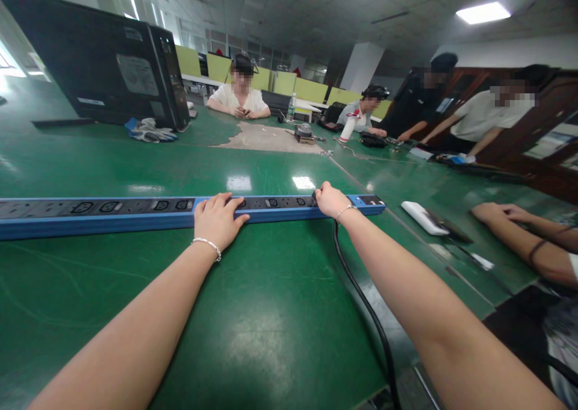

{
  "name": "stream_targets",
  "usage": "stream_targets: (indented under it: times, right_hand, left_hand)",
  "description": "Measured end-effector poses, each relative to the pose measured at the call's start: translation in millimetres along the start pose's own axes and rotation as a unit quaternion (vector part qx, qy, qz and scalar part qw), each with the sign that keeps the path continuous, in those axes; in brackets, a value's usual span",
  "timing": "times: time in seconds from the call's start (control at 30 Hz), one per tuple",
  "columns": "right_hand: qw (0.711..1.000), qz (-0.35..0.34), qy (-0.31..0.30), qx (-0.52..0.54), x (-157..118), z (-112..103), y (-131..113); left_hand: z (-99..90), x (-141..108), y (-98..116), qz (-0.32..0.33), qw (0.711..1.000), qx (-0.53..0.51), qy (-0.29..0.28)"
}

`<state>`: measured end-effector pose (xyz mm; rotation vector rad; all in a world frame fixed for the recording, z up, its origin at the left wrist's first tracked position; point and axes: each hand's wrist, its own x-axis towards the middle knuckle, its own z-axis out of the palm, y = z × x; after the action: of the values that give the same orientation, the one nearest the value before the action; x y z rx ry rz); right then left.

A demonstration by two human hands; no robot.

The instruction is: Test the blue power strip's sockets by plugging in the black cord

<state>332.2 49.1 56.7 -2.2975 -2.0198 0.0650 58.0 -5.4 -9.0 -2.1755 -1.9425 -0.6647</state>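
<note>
A long blue power strip (135, 220) with black sockets lies across the green table (271, 289). My left hand (218, 220) rests spread over the strip near its middle, fingers apart on its top and front edge. Near the strip's right end, my right hand (332, 201) is closed on a black plug (315, 198) at a socket; most of the plug is hidden by the fingers. From under that hand a black cable (361, 295) runs down over the table's near edge.
A black computer case (135, 73) stands at the back left beside gloves (151, 130). A white power bank-like object (423, 218) lies right of the strip. Another person's hands (501, 212) rest at the right. Several people are around the far side.
</note>
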Motion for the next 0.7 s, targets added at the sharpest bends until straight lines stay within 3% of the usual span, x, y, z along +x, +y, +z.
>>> stream_targets:
  times: [0.7]
  right_hand:
    - [0.999, 0.012, -0.028, -0.012, -4, 9, -11]
  left_hand:
    - [-0.1, 0, 0, 0.001, 1.0, 0.0, -0.006]
